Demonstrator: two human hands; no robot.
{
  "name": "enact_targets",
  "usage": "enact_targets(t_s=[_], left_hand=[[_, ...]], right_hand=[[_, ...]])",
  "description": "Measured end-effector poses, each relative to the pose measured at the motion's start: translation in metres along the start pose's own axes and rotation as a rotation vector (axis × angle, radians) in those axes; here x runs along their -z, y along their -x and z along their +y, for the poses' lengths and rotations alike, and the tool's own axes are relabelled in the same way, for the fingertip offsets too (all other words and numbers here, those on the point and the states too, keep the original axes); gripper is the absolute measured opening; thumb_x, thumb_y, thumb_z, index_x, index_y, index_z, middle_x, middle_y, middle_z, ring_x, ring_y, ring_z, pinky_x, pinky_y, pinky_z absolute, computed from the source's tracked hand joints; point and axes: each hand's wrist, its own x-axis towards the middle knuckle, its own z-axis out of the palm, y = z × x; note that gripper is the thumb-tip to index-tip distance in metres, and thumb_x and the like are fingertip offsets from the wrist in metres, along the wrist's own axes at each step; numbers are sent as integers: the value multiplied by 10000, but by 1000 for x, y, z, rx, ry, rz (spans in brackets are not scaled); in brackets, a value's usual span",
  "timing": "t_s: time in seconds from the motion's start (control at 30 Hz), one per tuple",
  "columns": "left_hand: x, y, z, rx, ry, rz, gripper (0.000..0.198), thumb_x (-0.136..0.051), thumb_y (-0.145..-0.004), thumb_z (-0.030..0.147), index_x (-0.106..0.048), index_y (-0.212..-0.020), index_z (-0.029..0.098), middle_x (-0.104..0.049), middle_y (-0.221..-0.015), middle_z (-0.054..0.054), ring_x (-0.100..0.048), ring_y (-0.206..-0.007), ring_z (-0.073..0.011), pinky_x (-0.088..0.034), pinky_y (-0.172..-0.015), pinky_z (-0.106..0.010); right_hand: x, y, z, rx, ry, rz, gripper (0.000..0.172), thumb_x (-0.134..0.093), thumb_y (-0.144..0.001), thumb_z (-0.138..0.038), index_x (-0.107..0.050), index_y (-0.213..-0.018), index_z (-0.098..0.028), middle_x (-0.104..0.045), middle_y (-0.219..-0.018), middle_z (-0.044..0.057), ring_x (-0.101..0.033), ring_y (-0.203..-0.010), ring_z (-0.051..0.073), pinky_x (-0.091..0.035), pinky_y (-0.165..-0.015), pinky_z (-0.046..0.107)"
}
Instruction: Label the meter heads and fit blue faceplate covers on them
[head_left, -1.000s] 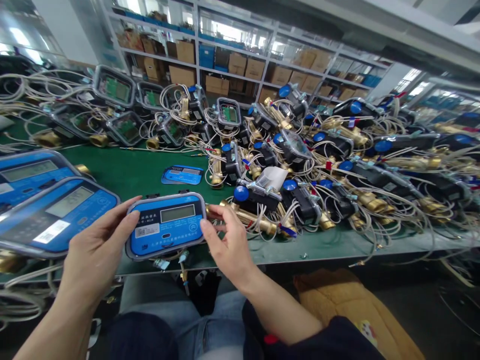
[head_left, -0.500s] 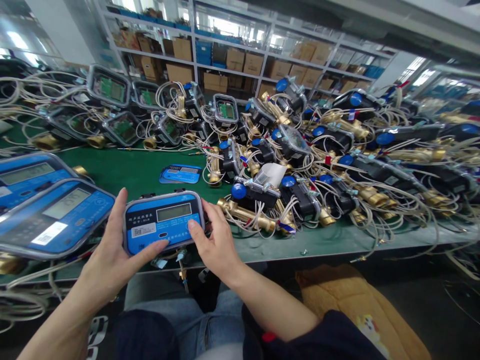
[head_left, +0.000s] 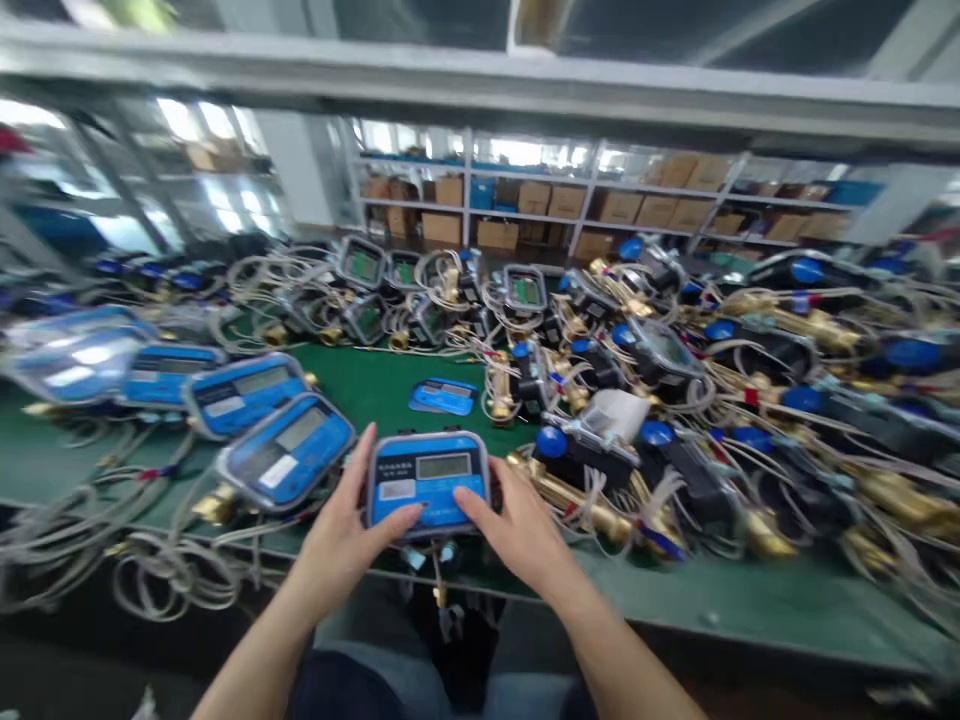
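Between my two hands is a blue-faced heat meter with a grey LCD window and a clear-edged case, held at the front edge of the green bench. My left hand grips its left side, thumb lying on the lower face. On the right side my right hand holds it, thumb on the face below the display. Small clips and a brass fitting hang under the case. Just left of my left hand lies another blue meter. Loose blue faceplates rest on the bench behind the held meter.
More finished-looking blue meters stand at the left, with coiled pale cables over the bench edge. Black meters with brass pipes crowd the right. Open cases with green circuit boards line the back. Shelves with cardboard boxes stand behind.
My view has turned to the left, so the bench contents appear shifted right and more blue meters show at the left. Both hands keep hold of the same meter.
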Motion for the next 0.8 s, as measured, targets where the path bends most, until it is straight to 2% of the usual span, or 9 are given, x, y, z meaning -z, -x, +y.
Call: enact_targets(t_s=[0.1,0.2,0.33,0.43,0.5,0.57,0.63,0.7,0.8], left_hand=[[0,0,-2,-37,38,22,845,-643,-803,498,-277,-1499,190,-483,-1480,-94,-436,-1365,-249,-396,-1106,-361],[-1,-4,-7,-69,57,80,686,-519,-885,509,-368,-1461,170,-520,-1449,-73,-450,-1355,-213,-398,-1101,-321],[-3,-3,-4,-83,69,136,591,-400,-938,512,-473,-1401,152,-628,-1333,-81,-526,-1288,-226,-420,-1080,-334],[6,3,7,-80,67,161,560,-392,-937,525,-512,-1379,204,-744,-1091,-66,-704,-928,-239,-548,-899,-375],[21,6,11,-149,20,328,512,-460,-917,507,-537,-1354,252,-726,-1128,-58,-692,-885,-232,-540,-892,-389],[42,1,9,-267,-154,655,518,-546,-870,496,-554,-1322,242,-629,-1305,-86,-593,-1149,-266,-428,-1052,-423],[63,-11,-2,-244,-393,876,687,-576,-810,556,-485,-1370,169,-508,-1427,-159,-401,-1356,-329,-285,-1151,-495],[77,-26,-18,-87,-483,857,860,-574,-751,620,-409,-1412,94,-515,-1390,-232,-412,-1334,-410,-293,-1118,-588],[86,-44,-39,-2,-416,730,762,-555,-757,602,-477,-1372,159,-633,-1244,-186,-600,-1134,-402,-472,-959,-569]], right_hand=[[-7,-2,-1,-154,-227,-36,422,-689,-791,-490,-602,-1111,-229,-719,-934,71,-698,-756,246,-568,-653,351],[-19,-3,-4,-318,-464,-53,578,-746,-705,-566,-555,-1128,-221,-695,-759,22,-626,-473,184,-486,-370,261],[-24,-1,-13,-398,-628,0,620,-805,-625,-575,-577,-1065,-202,-663,-675,-5,-594,-430,155,-442,-284,203],[-15,-3,-18,-467,-741,32,510,-842,-608,-509,-630,-935,-180,-615,-585,-25,-551,-385,115,-380,-254,148],[-3,-8,-25,-508,-820,65,454,-874,-582,-446,-650,-862,-167,-614,-572,-22,-538,-371,102,-359,-245,138],[11,-18,-37,-505,-873,99,413,-888,-572,-387,-658,-834,-165,-640,-587,-10,-539,-363,107,-369,-239,152],[23,-33,-56,-441,-910,121,362,-878,-592,-342,-652,-817,-170,-655,-581,-7,-549,-359,120,-390,-236,167],[29,-54,-79,-327,-944,114,318,-850,-636,-322,-635,-818,-174,-665,-574,-10,-562,-357,130,-417,-244,178],[15,-91,-111,-137,-998,92,362,-838,-649,-319,-602,-884,-176,-689,-623,-14,-611,-415,142,-474,-289,185]])
